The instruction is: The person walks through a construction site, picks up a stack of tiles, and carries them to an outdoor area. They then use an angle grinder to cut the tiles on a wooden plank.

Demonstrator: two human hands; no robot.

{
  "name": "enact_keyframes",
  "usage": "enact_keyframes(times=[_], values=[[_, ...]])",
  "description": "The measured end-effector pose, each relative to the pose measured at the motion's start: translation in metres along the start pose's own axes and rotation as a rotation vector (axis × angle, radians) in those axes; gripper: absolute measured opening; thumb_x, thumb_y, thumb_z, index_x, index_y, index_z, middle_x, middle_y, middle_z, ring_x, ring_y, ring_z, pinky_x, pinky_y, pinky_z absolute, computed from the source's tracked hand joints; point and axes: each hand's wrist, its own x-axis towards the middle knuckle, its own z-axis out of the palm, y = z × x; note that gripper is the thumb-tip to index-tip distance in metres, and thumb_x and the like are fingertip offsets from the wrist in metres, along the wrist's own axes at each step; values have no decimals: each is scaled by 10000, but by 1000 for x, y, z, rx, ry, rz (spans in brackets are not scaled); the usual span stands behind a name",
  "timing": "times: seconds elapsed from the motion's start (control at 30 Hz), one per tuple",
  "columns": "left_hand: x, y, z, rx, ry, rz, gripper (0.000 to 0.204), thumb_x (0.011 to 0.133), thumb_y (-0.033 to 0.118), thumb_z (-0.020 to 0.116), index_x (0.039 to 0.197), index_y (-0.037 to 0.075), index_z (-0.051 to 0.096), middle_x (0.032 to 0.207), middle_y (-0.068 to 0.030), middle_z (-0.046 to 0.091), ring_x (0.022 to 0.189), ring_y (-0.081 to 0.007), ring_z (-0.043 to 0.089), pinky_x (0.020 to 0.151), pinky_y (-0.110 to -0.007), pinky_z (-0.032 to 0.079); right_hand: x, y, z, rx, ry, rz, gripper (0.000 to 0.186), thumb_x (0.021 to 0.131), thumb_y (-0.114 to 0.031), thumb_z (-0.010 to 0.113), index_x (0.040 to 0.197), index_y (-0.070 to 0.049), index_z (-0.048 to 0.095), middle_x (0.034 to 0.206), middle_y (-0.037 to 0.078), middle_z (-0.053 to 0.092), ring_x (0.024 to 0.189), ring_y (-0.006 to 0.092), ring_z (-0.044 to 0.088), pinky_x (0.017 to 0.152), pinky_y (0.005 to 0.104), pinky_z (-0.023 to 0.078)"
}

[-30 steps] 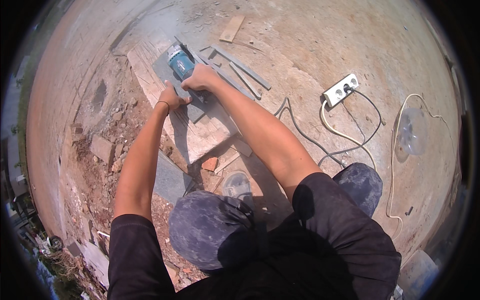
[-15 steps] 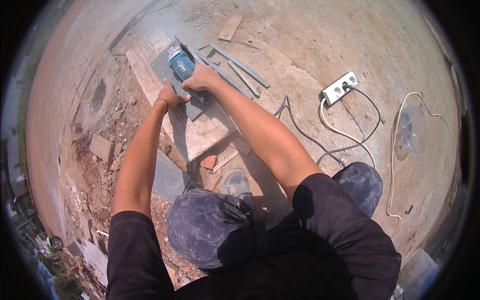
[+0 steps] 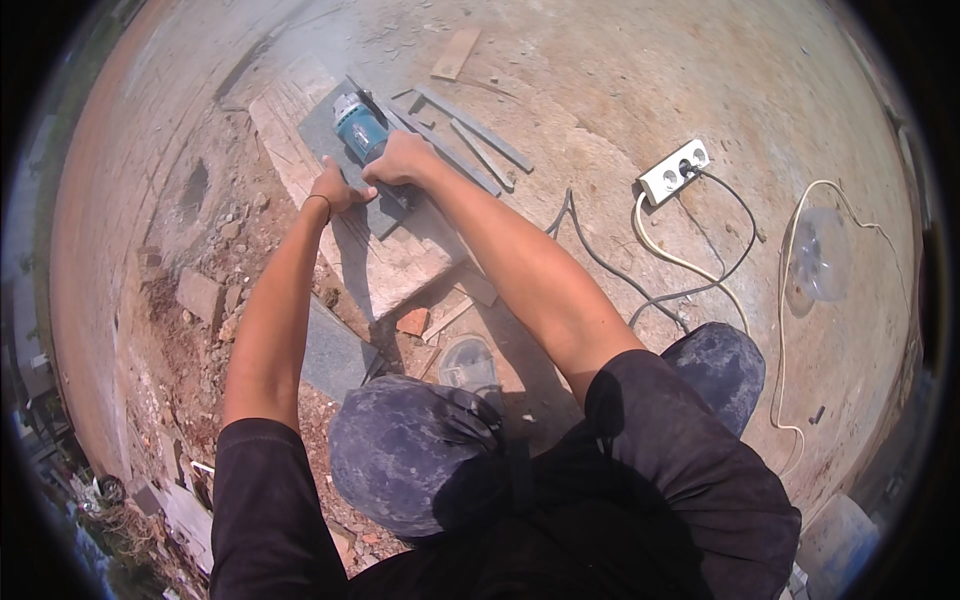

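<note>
Teal and silver, a cylindrical power grinder [image 3: 360, 130] lies over a flat, dark grey rectangular slab [image 3: 320, 125], which rests on a long, pale, scored block [image 3: 408, 268] on the dusty ground [image 3: 610, 95]. Of the two bare hands, the right hand [image 3: 402, 158] is closed around the grinder's rear body. The left hand [image 3: 338, 188], a thin dark band at its wrist, is opened out against the slab, thumb and forefinger spread, the thumb pointing toward the right hand. Pale dust [image 3: 322, 48] hazes the ground beyond the grinder's front end.

Just right of the slab lie narrow grey strips [image 3: 475, 128], with a flat tan rectangular piece [image 3: 456, 53] farther off. An orange brick fragment [image 3: 414, 320] sits near the block's closest corner, just beyond a dusty shoe [image 3: 468, 365]. Well to the right, a white rectangular power strip [image 3: 673, 172] holds a black plug [image 3: 686, 169], its black cable [image 3: 752, 225] looping across the ground.
</note>
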Motion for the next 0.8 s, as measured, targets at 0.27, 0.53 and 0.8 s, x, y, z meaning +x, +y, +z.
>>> enact_keyframes(times=[0.27, 0.53, 0.8], values=[[-2, 3, -1, 11, -4, -1, 1387, 580, 464, 878, 1404, -180, -33, 1329, -342, 445, 1237, -366, 491, 1004, -343, 415, -5, 3, -1, -6, 2, 13, 703, 545, -405, 776, 1039, 77, 644, 1062, 258, 649, 982, 345, 651, 841, 360, 524], [-1, 2, -1, 29, -8, -5, 1388, 574, 454, 882, 1407, -177, -31, 1328, -344, 445, 1236, -366, 491, 1002, -340, 416, -9, 3, -3, -24, -38, 27, 731, 515, -375, 799, 1062, 83, 635, 1086, 257, 643, 1004, 339, 648, 843, 358, 531], [2, -2, 0, 5, -5, 8, 1349, 579, 401, 890, 1414, -167, -4, 1336, -338, 442, 1244, -364, 484, 1008, -339, 411, -14, 9, 1, 4, 4, -2, 711, 530, -397, 803, 1021, 91, 644, 1034, 264, 655, 958, 348, 657, 820, 357, 530]])
